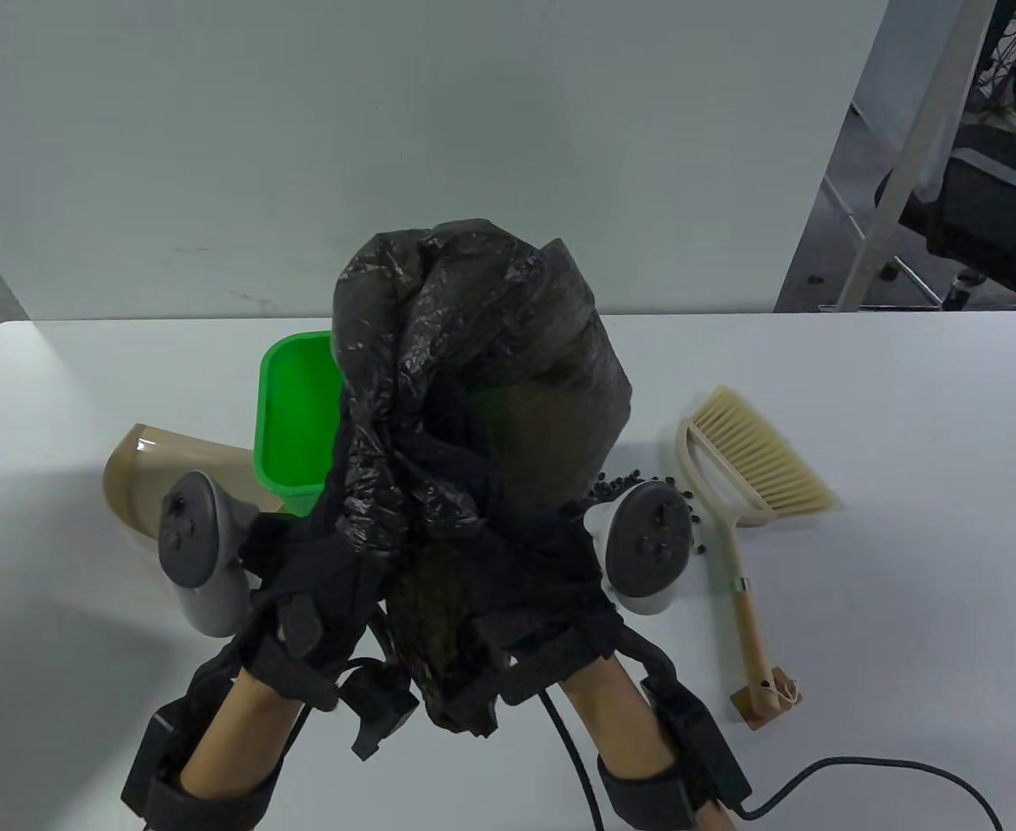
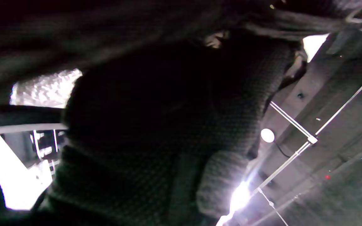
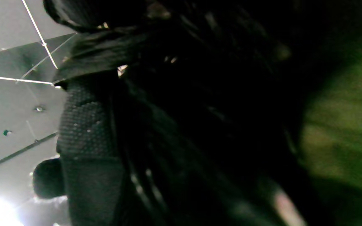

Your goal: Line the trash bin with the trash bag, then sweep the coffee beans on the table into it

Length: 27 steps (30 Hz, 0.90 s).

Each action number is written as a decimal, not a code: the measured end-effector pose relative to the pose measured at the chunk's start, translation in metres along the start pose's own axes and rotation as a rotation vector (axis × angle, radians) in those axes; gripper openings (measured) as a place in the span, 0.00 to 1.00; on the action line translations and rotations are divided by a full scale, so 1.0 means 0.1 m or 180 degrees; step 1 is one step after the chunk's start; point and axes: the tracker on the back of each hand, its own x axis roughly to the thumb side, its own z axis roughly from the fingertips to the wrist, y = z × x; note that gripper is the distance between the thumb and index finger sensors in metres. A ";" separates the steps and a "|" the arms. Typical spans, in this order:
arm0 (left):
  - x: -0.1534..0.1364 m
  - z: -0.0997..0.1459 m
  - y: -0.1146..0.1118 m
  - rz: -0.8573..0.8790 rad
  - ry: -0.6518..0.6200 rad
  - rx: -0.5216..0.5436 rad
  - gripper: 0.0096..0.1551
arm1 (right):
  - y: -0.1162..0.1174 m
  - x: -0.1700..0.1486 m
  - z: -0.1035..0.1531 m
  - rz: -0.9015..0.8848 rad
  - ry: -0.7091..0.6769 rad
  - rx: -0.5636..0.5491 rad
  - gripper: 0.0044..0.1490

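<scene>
- Black, crinkled trash bag (image 1: 473, 415) held up above the desk (image 1: 906, 519) by both hands, ballooned and blocking the middle of the table view.
- Left hand (image 1: 318, 563) and right hand (image 1: 551, 563) close together at the bag's lower part, gloved fingers curled into the plastic; both grips clenched on the bag.
- Green trash bin (image 1: 296, 415) standing on the desk behind and left of the bag, its right side hidden by the plastic; green also glimpsed faintly through the film.
- Tan dustpan (image 1: 140, 472) lying just left of the bin, partly covered by the left-hand tracker (image 1: 196, 545).
- Small heap of dark coffee beans (image 1: 625, 482) on the desk right of the bag, partly hidden behind the right-hand tracker (image 1: 651, 545); a few loose ones beside the brush handle; too small to count.
- Cream brush (image 1: 746, 485) lying right of the beans, bristles pointing away towards the far side, wooden handle end towards the near edge.
- Counted: one bag, one bin, one dustpan, one brush, two trackers, one black cable (image 1: 863, 770) trailing over the desk's near right.
- White panel (image 1: 387, 130) upright behind the desk; a metal frame and dark furniture at the far right.
- Left wrist view: mostly dark knit glove (image 2: 156, 131), with ceiling bars and a bright lamp, seen nowhere else.
- Right wrist view: dark glove (image 3: 86, 147) and folds of bag (image 3: 200, 125), a blurred green patch at the right, ceiling at the left; desk not seen in either wrist view.
</scene>
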 end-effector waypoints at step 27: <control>-0.46 -0.19 1.10 -0.3734 0.2085 0.1214 0.29 | -0.54 -0.92 -0.21 0.1535 0.1717 -0.0639 0.29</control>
